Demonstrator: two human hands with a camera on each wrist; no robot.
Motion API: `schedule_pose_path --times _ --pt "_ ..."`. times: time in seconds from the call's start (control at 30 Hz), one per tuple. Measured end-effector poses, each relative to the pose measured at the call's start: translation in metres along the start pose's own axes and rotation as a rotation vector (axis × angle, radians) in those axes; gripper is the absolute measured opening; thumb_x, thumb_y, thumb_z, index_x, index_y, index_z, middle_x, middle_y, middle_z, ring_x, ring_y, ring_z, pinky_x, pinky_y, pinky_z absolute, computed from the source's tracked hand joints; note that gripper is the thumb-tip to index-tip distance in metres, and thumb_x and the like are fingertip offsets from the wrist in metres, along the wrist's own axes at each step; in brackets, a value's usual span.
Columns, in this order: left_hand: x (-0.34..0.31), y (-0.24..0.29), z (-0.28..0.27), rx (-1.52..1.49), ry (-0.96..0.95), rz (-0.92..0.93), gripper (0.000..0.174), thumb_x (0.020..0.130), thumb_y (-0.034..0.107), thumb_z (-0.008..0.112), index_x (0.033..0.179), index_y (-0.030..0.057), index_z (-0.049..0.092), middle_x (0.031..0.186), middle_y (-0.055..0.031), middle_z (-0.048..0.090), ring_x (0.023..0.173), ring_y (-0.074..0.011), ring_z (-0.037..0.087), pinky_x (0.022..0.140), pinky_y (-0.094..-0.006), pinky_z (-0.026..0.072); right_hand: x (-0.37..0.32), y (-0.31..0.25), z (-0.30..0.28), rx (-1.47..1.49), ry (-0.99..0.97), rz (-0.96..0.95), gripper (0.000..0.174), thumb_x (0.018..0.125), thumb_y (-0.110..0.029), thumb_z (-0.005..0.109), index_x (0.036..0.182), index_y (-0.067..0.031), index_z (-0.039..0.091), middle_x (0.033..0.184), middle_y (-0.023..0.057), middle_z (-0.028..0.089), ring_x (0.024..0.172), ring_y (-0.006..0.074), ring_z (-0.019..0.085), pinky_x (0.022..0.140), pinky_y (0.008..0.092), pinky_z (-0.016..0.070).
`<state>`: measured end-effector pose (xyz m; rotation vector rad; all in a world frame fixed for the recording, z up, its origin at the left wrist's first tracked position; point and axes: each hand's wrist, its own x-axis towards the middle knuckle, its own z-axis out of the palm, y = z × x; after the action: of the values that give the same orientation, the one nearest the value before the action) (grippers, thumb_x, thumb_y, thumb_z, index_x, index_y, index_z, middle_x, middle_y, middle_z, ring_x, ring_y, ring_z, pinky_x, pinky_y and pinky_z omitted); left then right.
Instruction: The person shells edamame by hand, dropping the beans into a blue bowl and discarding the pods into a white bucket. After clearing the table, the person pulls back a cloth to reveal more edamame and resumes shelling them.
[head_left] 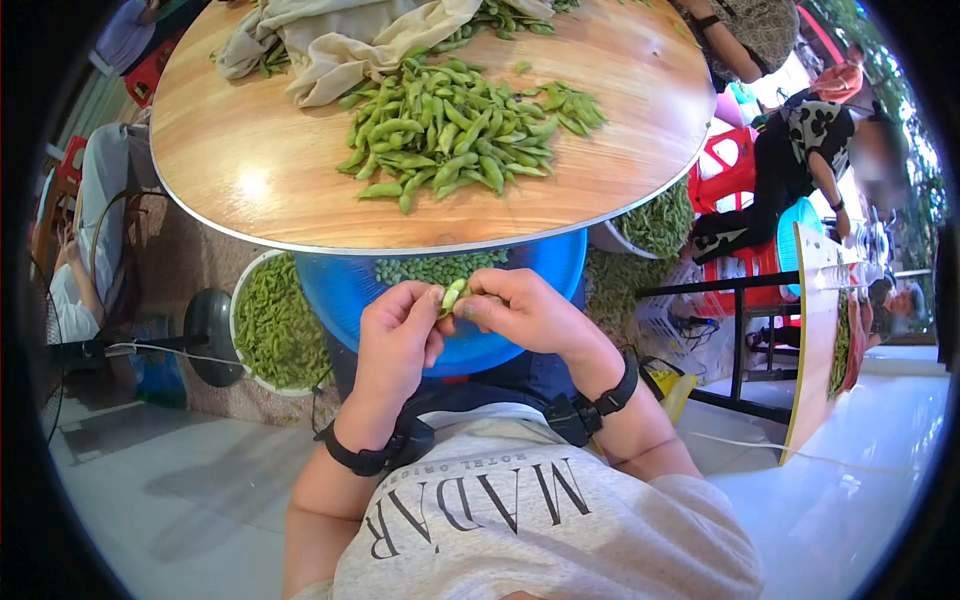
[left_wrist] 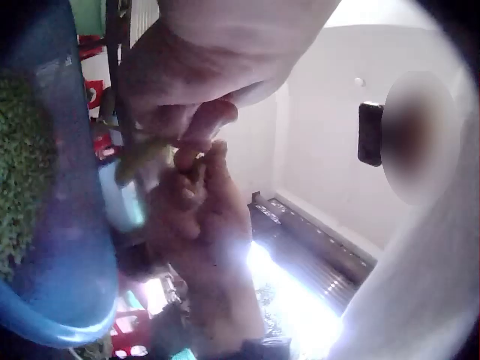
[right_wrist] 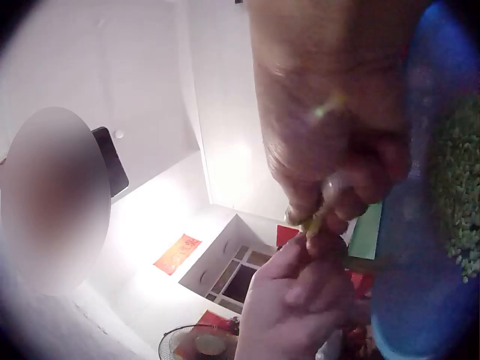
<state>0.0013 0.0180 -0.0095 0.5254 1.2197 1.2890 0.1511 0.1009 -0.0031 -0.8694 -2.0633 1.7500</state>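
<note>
A green soybean pod (head_left: 453, 293) is pinched between both hands, above the near side of a blue basin (head_left: 325, 300). My left hand (head_left: 393, 330) grips its left end with thumb and curled fingers. On the other end, my right hand (head_left: 535, 312) pinches with thumb and forefinger. Paler green shows along the pod's middle. Shelled green beans (head_left: 440, 267) lie in the basin, partly hidden by the table edge. In the right wrist view, the fingertips of both hands meet around the pod (right_wrist: 313, 225).
Just ahead, a wooden round table (head_left: 240, 150) bears a heap of pods (head_left: 450, 130) and a beige cloth (head_left: 350, 45). A white-rimmed tub of pods (head_left: 275, 325) stands left of the basin, another tub (head_left: 655, 225) to the right. People sit around.
</note>
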Motion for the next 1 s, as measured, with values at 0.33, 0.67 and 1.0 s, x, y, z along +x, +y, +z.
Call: schedule_pose_path --times 0.33,0.67,1.0 --pt "-0.001 -0.006 0.002 0.286 0.02 0.094 0.018 0.087 0.011 0.049 0.073 0.0009 0.054 0.054 -0.0035 0.051 0.036 -0.006 0.039 0.032 -0.0192 0.0272 0.006 0.027 -0.001 -0.077 0.109 -0.183 0.016 0.075 -0.017 0.063 0.083 -0.0031 0.061 0.07 0.0087 0.06 0.063 0.012 0.055 0.058 0.0277 0.0454" --pt "0.019 -0.019 -0.032 0.305 -0.224 -0.092 0.008 0.083 0.005 0.053 0.086 -0.0011 0.057 0.072 -0.0089 0.06 0.051 -0.0127 0.053 0.046 -0.0227 0.0412 0.012 0.032 -0.004 -0.078 -0.017 -0.033 0.021 0.064 -0.015 0.058 0.078 -0.0015 0.063 0.065 0.0115 0.061 0.057 0.0186 0.057 0.054 0.0301 0.0456" --pt "0.038 -0.032 -0.049 0.285 -0.125 -0.158 0.007 0.084 0.006 0.054 0.083 0.0 0.058 0.066 -0.0061 0.059 0.046 -0.0073 0.049 0.04 -0.0177 0.0352 0.019 0.066 0.003 -0.305 0.271 -0.066 0.022 0.069 -0.017 0.059 0.085 -0.0024 0.061 0.073 0.0169 0.06 0.066 0.0318 0.058 0.06 0.0362 0.0462"
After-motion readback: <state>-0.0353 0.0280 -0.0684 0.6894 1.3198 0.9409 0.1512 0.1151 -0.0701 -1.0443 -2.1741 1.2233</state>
